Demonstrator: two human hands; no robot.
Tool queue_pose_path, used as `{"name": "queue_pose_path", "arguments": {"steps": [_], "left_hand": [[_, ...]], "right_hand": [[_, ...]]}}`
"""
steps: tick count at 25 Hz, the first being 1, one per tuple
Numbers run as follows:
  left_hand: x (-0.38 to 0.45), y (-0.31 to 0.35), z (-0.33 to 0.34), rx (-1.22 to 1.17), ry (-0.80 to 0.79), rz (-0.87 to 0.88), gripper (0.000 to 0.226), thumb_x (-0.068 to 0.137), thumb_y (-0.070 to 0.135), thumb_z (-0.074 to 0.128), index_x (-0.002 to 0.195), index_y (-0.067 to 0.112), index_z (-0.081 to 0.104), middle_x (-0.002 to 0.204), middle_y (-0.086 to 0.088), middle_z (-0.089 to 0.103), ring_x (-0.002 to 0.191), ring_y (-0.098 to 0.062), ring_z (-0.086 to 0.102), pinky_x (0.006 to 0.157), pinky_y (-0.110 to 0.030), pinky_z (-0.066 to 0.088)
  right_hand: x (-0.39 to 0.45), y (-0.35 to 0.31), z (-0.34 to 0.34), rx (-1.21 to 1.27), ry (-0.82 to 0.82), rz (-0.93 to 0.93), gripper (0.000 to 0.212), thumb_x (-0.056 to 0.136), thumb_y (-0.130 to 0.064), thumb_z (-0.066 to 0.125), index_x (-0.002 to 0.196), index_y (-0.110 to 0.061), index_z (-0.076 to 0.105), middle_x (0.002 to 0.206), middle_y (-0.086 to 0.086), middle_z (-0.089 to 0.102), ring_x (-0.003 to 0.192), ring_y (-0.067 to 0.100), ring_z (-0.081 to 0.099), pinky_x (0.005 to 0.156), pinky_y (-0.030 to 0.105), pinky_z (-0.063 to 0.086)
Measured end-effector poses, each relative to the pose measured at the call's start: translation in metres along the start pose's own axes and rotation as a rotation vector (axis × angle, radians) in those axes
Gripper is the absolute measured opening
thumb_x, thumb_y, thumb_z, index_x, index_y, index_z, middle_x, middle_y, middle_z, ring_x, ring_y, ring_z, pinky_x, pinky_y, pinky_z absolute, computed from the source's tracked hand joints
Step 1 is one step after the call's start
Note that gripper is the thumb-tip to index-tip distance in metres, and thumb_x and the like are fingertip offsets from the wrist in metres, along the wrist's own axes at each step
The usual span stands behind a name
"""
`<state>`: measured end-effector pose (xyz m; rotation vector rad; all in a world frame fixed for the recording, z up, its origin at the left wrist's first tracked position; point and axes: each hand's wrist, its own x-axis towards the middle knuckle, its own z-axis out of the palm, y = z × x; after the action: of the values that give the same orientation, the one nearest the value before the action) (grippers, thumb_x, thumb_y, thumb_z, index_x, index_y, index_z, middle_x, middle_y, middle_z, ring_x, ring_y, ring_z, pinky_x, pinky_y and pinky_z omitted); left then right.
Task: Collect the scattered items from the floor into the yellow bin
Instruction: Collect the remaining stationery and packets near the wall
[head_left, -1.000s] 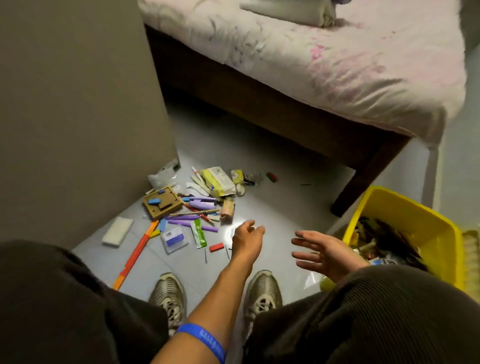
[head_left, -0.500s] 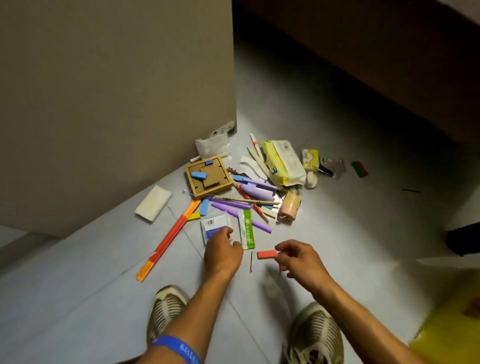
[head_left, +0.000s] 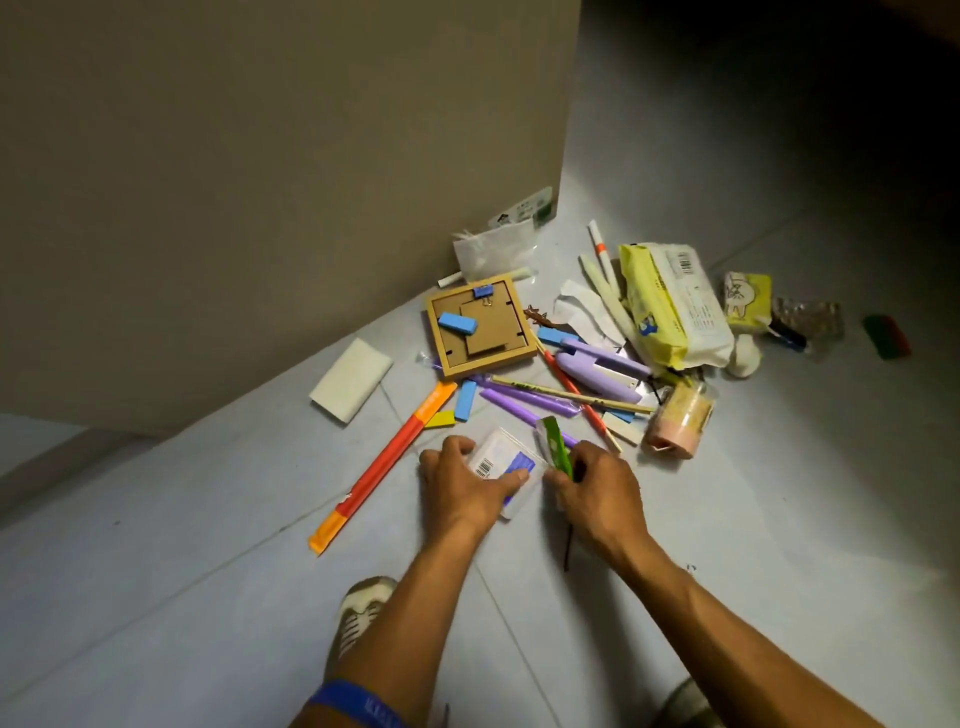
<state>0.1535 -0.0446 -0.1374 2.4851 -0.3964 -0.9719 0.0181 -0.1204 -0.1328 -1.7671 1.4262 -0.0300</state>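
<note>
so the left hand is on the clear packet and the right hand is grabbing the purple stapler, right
Not quite. The head view shows the left hand on the clear packet, but the right hand grips the green sachet. The purple stapler lies untouched in the pile.

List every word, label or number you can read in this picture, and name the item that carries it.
None can be read.
Clear packet: barcode, digits too small.
Yellow tissue pack: barcode and print, blurred.
Orange sleeve: marks too small.
Blue wristband: lettering blurred.
Bag by the wall: label illegible.
</note>
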Motion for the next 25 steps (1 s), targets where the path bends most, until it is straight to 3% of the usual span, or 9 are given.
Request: {"name": "queue_pose_path", "arguments": {"steps": [3, 6, 9, 13, 15, 18, 20, 22, 25], "left_hand": [[-0.008, -0.004, -0.005, -0.268, -0.051, -0.034, 0.039, 0.074, 0.029, 0.083, 0.101, 0.02, 0.057, 0.109, -0.001, 0.059, 0.094, -0.016, 0.063, 0.054, -0.01, 0.043], [-0.026, 0.008, -0.008, -0.581, -0.216, 0.02, 0.021, 0.083, 0.015, 0.075, 0.101, 0.016, 0.066, 0.1, -0.004, 0.072, 0.081, -0.015, 0.072, 0.058, -0.017, 0.053], [-0.021, 0.009, -0.026, -0.658, -0.191, 0.035, 0.011, 0.09, 0.024, 0.067, 0.101, 0.021, 0.07, 0.105, -0.001, 0.073, 0.088, -0.014, 0.071, 0.064, -0.023, 0.055], [0.015, -0.029, -0.061, 0.284, 0.214, 0.056, 0.049, 0.09, 0.03, 0.066, 0.134, 0.025, 0.046, 0.133, -0.005, 0.05, 0.118, -0.025, 0.051, 0.092, -0.04, 0.048], [0.019, -0.049, -0.064, 0.312, 0.205, 0.006, 0.045, 0.092, 0.027, 0.062, 0.133, 0.021, 0.045, 0.125, -0.011, 0.056, 0.109, -0.029, 0.055, 0.09, -0.042, 0.049], [0.001, -0.051, -0.049, 0.02, 0.194, -0.027, 0.01, 0.095, 0.019, 0.052, 0.101, 0.018, 0.06, 0.101, -0.012, 0.066, 0.092, -0.034, 0.062, 0.083, -0.042, 0.053], [-0.016, -0.028, -0.035, -0.178, 0.137, 0.016, 0.013, 0.093, 0.021, 0.054, 0.085, 0.021, 0.064, 0.092, -0.008, 0.069, 0.088, -0.031, 0.064, 0.079, -0.041, 0.054], [-0.03, 0.007, -0.027, -0.528, -0.053, 0.048, 0.017, 0.091, 0.037, 0.059, 0.094, 0.024, 0.069, 0.094, -0.003, 0.073, 0.09, -0.027, 0.069, 0.08, -0.041, 0.056], [-0.036, 0.036, -0.021, -0.9, -0.463, 0.015, 0.052, 0.076, 0.045, 0.077, 0.119, 0.018, 0.066, 0.107, -0.008, 0.074, 0.097, -0.028, 0.072, 0.083, -0.045, 0.058]], "right_hand": [[-0.004, 0.002, -0.013, 0.485, -0.052, 0.008, 0.031, 0.088, -0.036, 0.07, 0.066, -0.017, 0.06, 0.073, -0.003, 0.061, 0.067, 0.013, 0.056, 0.056, 0.024, 0.045], [-0.012, -0.007, -0.016, 0.461, -0.231, -0.081, 0.013, 0.085, -0.035, 0.073, 0.082, -0.022, 0.074, 0.102, -0.011, 0.068, 0.089, 0.004, 0.063, 0.07, 0.016, 0.05], [-0.013, -0.013, -0.022, 0.685, -0.28, 0.076, 0.02, 0.08, -0.026, 0.079, 0.088, -0.01, 0.071, 0.091, 0.004, 0.077, 0.073, 0.014, 0.073, 0.054, 0.02, 0.052], [-0.018, -0.009, -0.027, 0.757, -0.272, 0.184, 0.035, 0.077, -0.015, 0.083, 0.097, -0.02, 0.055, 0.093, -0.001, 0.073, 0.079, 0.019, 0.074, 0.051, 0.028, 0.053], [-0.022, -0.009, -0.027, 0.855, -0.3, 0.222, 0.045, 0.078, -0.015, 0.082, 0.109, -0.031, 0.055, 0.096, -0.008, 0.075, 0.083, 0.018, 0.075, 0.056, 0.028, 0.056], [-0.024, -0.009, -0.03, 1.047, -0.264, 0.279, 0.05, 0.079, -0.013, 0.079, 0.118, -0.031, 0.054, 0.105, -0.005, 0.075, 0.092, 0.024, 0.074, 0.069, 0.039, 0.057], [-0.026, -0.013, -0.033, 1.158, -0.253, 0.294, 0.05, 0.078, -0.012, 0.078, 0.119, -0.025, 0.054, 0.109, 0.001, 0.075, 0.092, 0.026, 0.073, 0.07, 0.038, 0.055], [-0.03, -0.02, -0.035, 1.158, -0.229, 0.259, 0.047, 0.078, -0.011, 0.079, 0.116, -0.02, 0.053, 0.109, 0.005, 0.075, 0.088, 0.026, 0.074, 0.059, 0.033, 0.056], [-0.035, -0.03, -0.039, 0.927, -0.115, 0.057, 0.041, 0.081, -0.022, 0.079, 0.113, -0.025, 0.056, 0.109, -0.002, 0.072, 0.085, 0.017, 0.073, 0.062, 0.03, 0.06]]}}
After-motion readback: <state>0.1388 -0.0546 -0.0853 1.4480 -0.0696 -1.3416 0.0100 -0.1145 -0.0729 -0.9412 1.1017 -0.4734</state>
